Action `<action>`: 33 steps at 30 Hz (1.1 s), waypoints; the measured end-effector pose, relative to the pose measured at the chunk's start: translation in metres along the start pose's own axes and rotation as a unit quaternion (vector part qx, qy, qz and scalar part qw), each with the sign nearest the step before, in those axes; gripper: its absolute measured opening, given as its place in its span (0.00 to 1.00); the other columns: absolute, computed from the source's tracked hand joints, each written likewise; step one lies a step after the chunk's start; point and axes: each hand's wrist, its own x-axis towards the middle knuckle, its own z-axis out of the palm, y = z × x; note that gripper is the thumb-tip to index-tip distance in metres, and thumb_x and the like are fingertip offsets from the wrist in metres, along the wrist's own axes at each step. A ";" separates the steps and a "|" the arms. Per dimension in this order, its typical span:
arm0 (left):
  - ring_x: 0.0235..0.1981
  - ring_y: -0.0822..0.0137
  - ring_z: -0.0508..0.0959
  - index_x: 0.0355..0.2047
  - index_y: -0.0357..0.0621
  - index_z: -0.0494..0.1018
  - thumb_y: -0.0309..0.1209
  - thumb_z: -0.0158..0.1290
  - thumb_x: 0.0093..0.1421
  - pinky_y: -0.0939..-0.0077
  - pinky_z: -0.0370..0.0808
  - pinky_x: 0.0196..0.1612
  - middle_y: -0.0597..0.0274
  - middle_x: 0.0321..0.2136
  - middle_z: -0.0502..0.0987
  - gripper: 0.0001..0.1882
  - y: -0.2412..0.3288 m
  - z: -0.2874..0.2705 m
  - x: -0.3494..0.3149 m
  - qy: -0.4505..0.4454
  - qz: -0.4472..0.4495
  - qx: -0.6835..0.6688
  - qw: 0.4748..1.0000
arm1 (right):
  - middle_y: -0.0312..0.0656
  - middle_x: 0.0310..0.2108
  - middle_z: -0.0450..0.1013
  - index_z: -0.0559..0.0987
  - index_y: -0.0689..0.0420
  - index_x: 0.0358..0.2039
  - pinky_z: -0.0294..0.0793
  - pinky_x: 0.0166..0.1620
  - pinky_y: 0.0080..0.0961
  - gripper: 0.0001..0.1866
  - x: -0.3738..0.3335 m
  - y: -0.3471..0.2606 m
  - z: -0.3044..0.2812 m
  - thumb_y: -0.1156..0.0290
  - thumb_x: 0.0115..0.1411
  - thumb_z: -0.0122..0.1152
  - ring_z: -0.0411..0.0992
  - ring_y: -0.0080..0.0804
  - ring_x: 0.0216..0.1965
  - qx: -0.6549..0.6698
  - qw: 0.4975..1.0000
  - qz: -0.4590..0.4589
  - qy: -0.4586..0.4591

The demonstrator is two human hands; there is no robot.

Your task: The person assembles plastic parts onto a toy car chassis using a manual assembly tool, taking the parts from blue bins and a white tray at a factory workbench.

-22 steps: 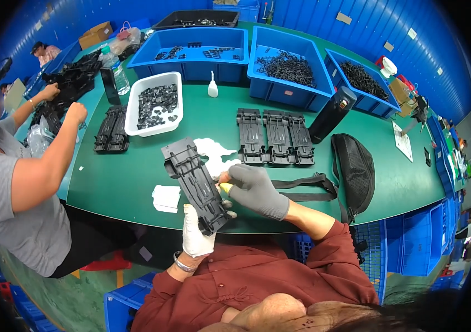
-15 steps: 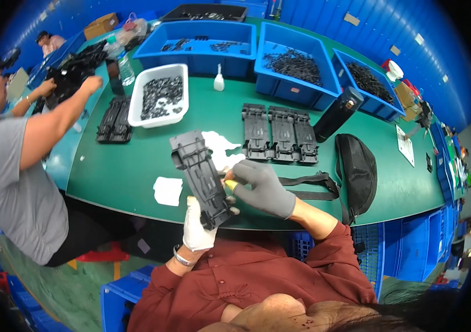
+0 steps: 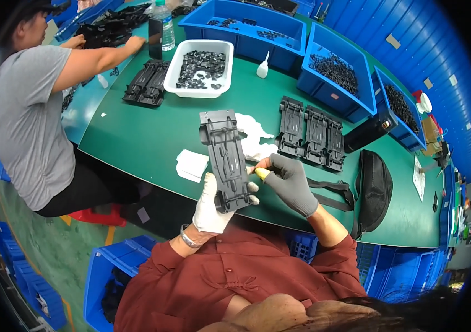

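Observation:
My left hand (image 3: 211, 208), in a white glove, grips the lower end of a long black plastic chassis part (image 3: 227, 157) and holds it upright above the table's front edge. To its right is my right hand (image 3: 289, 184), in a grey glove with bare fingertips and a yellow cover on the thumb. Its thumb and fingers are pinched together close to the part's right side; whatever lies between them is too small to make out. Behind the part a crumpled white cloth (image 3: 256, 138) rests on the table, and a folded white cloth (image 3: 191, 165) lies to its left.
Several similar black parts (image 3: 315, 134) lie at the right, others (image 3: 147, 83) at the left. A white tub (image 3: 229, 66) of small black pieces and blue bins (image 3: 332, 99) stand behind. A black bottle (image 3: 370, 131) and black waist bag (image 3: 376, 191) sit right. A co-worker (image 3: 36, 122) works left.
The view has shifted, so most things sit further right in it. The chassis part is held more upright now. My right hand stays pinched beside it.

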 end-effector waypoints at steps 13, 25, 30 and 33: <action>0.52 0.49 0.77 0.69 0.45 0.57 0.60 0.37 0.71 0.47 0.80 0.50 0.49 0.63 0.68 0.38 0.002 -0.005 -0.004 0.018 0.005 0.035 0.999 | 0.34 0.33 0.77 0.79 0.64 0.35 0.70 0.36 0.16 0.05 0.010 0.002 0.011 0.75 0.64 0.59 0.70 0.15 0.31 0.259 0.957 0.132 -0.018; 0.54 0.56 0.77 0.68 0.39 0.58 0.58 0.41 0.71 0.54 0.80 0.53 0.52 0.64 0.68 0.39 0.001 -0.004 -0.006 0.016 0.033 0.060 0.998 | 0.38 0.32 0.76 0.80 0.67 0.45 0.72 0.38 0.19 0.12 0.012 0.004 0.000 0.71 0.68 0.56 0.71 0.20 0.33 0.197 0.976 0.087 -0.012; 0.54 0.55 0.77 0.69 0.41 0.57 0.59 0.41 0.70 0.53 0.80 0.53 0.51 0.63 0.67 0.39 0.002 -0.001 -0.010 0.027 0.032 0.092 0.995 | 0.34 0.32 0.76 0.81 0.66 0.40 0.71 0.39 0.17 0.09 0.012 -0.012 0.004 0.74 0.63 0.61 0.70 0.16 0.33 0.086 0.994 0.068 -0.024; 0.53 0.53 0.77 0.69 0.43 0.56 0.60 0.41 0.70 0.51 0.80 0.51 0.50 0.62 0.68 0.39 0.002 -0.004 -0.012 0.035 0.027 0.101 0.994 | 0.31 0.32 0.76 0.81 0.66 0.38 0.71 0.38 0.17 0.07 0.012 -0.009 0.006 0.75 0.62 0.63 0.70 0.15 0.33 0.018 0.997 0.066 -0.032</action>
